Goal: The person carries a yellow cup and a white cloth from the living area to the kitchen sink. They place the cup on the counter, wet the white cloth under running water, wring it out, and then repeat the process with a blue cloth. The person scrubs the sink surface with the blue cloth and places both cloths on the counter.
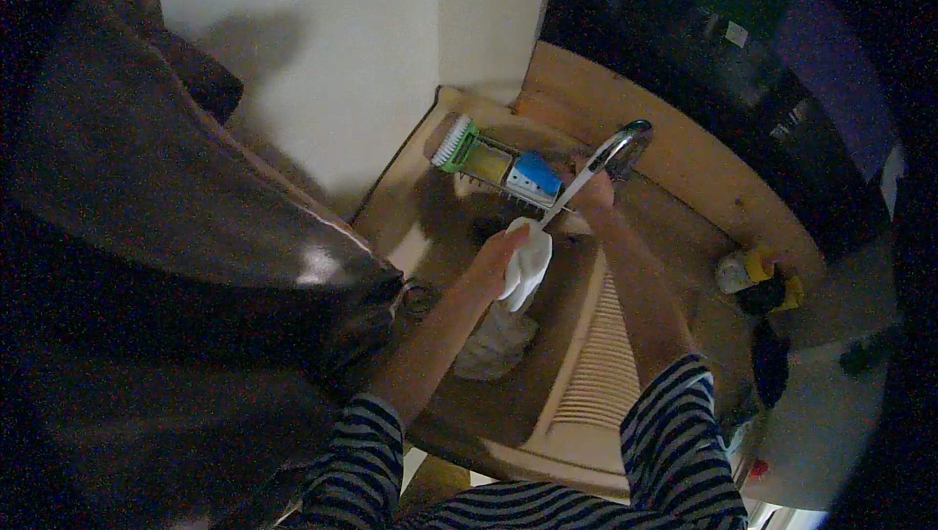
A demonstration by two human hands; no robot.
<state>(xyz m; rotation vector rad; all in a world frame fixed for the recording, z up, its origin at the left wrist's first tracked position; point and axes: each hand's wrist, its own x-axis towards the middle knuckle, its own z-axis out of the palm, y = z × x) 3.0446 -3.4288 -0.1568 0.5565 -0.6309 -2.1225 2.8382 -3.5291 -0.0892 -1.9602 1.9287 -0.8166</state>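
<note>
My left hand (489,260) grips a bunched white cloth (530,266) above the basin of a beige laundry sink (538,431). A chrome faucet (619,142) reaches over from the back, and a pale streak, apparently water, runs from its spout to the cloth. My right hand (595,189) is beside the faucet, partly behind the spout; its fingers are too dark and covered to make out. Below the held cloth lies another pale, crumpled piece of fabric (498,345) in the basin. A ribbed washboard slope (601,354) forms the basin's right side.
Along the back of the basin, a wire rack (498,142) holds a green scrub brush (456,143), a yellowish sponge (485,162) and a blue-and-white item (535,174). Yellow-and-white containers (744,271) stand on the right. A large dark, glossy sheet (220,222) hangs at left.
</note>
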